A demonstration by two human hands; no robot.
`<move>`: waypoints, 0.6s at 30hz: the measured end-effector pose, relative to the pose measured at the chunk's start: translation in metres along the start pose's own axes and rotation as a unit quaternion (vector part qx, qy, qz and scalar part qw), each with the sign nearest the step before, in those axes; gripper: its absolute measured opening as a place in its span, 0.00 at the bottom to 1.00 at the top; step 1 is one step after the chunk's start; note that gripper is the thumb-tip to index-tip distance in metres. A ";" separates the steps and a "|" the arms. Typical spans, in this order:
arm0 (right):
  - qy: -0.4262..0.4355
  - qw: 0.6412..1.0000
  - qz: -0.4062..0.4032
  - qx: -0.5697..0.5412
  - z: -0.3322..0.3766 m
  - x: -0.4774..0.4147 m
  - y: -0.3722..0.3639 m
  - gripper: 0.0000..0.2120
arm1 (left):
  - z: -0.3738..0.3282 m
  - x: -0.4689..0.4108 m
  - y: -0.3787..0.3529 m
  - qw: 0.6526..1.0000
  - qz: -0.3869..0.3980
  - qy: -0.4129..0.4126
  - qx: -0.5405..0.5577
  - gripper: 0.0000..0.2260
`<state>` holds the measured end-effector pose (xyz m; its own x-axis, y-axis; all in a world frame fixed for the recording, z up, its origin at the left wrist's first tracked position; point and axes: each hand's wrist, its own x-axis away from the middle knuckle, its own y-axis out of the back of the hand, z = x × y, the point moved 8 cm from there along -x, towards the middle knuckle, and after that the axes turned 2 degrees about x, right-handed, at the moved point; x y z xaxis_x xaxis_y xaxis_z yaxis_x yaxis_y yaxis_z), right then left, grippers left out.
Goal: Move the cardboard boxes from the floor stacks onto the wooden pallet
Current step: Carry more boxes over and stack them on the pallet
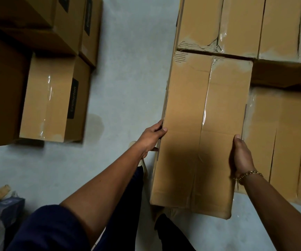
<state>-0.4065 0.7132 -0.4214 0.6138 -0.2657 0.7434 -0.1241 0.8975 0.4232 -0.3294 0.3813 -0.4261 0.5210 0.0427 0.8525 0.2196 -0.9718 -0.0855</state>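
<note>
A long taped cardboard box [186, 127] fills the centre right of the head view, its top facing me. My left hand [150, 137] grips its left edge, thumb on top. On its right edge my right hand [241, 155], with a gold bracelet at the wrist, does the same. Other boxes of the same kind [240, 24] lie side by side behind and to the right of it, and one [282, 142] sits lower at the right. No wooden pallet shows; what lies under these boxes is hidden.
A stack of smaller boxes [53, 98] with dark printed labels stands at the left on the grey concrete floor [131, 69]. A strip of floor runs between the two groups. My dark trouser legs and a shoe are below the held box. Bags lie at bottom left [2, 205].
</note>
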 end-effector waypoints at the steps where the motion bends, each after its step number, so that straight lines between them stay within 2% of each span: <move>1: -0.001 1.000 0.000 0.003 -0.001 -0.001 0.000 0.33 | 0.000 0.000 0.000 1.000 0.001 -0.001 -0.002 0.26; 3: 0.001 1.000 0.004 0.003 0.002 0.002 -0.001 0.37 | -0.001 0.001 -0.001 1.000 0.000 -0.002 -0.004 0.26; 7: 0.012 0.999 0.015 0.041 -0.002 -0.004 0.003 0.56 | -0.001 0.002 -0.003 1.000 -0.007 -0.013 -0.023 0.24; 8: 0.016 0.998 0.022 0.049 -0.002 -0.005 0.004 0.57 | -0.001 0.003 -0.003 0.999 -0.013 -0.019 -0.034 0.24; 9: 0.016 0.998 0.030 0.061 -0.001 -0.005 0.004 0.55 | -0.003 0.004 -0.004 0.998 -0.020 -0.027 -0.044 0.23; 12: 0.028 0.996 0.053 0.071 0.013 0.008 0.006 0.37 | -0.011 0.016 -0.007 0.995 -0.045 -0.046 -0.070 0.21; 13: 0.028 0.996 0.052 0.066 0.014 0.010 0.011 0.34 | -0.014 0.022 -0.008 0.995 -0.050 -0.050 -0.077 0.20; 16: 0.009 0.998 0.047 0.030 0.018 0.025 0.026 0.36 | -0.027 0.045 -0.012 0.992 -0.056 -0.062 -0.097 0.19; 18: 0.010 0.999 0.053 -0.001 0.028 0.042 0.037 0.29 | -0.035 0.063 -0.013 0.991 -0.063 -0.063 -0.100 0.21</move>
<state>-0.4070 0.7254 -0.3596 0.6120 -0.1616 0.7742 -0.1879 0.9212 0.3408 -0.3283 0.3889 -0.3528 0.6010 0.1838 0.7778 0.1278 -0.9828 0.1334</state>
